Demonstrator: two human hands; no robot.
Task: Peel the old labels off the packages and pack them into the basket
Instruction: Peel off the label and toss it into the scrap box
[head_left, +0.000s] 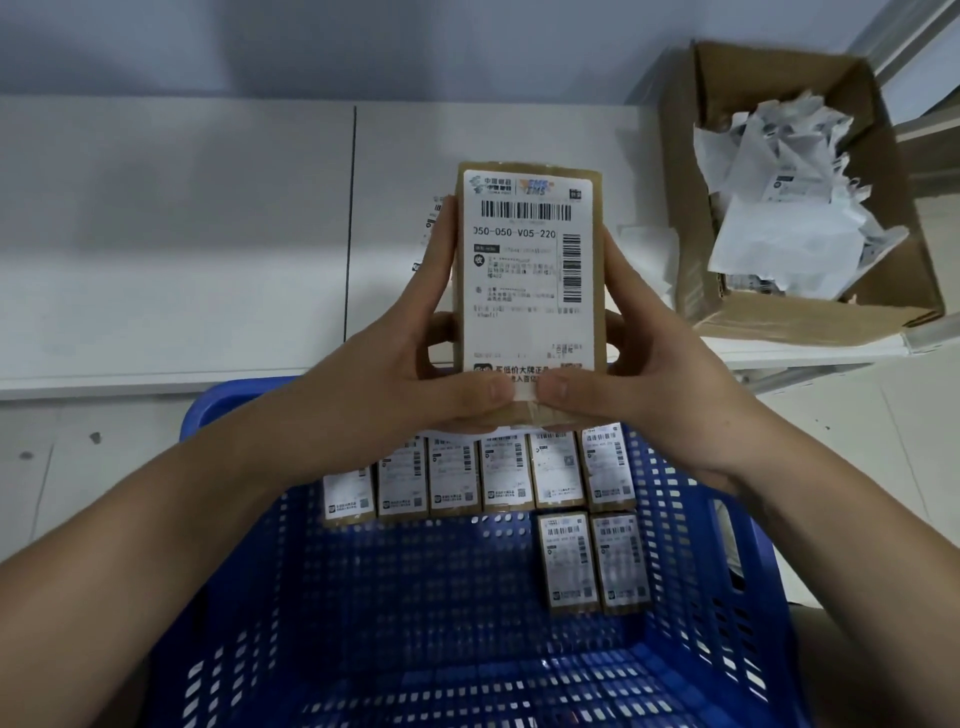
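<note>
Now, head view | package (527, 291) upright over basket (249, 597) far rim, long axis pointing away | left hand (415, 374) and right hand (639, 374) grip its sides, thumbs meeting on label (530, 312) bottom edge | hands equally near; peel likely starts there.

Looked like a parcel sorting/packing room, maybe a courier depot or warehouse corner. Signs: plain white table (182, 234) at 12 o'clock against a bare grey wall (363, 47); blue plastic basket (691, 519) at 6 w/ rows of small brown packages (506, 473) bearing barcode shipping labels; cardboard box (691, 249) at 2 o'clock stuffed w/ crumpled label scraps (784, 208); metal shelf frame (904, 36) at far 1–2 o'clock. No home or office furnishings visible, all shipping gear.
</note>
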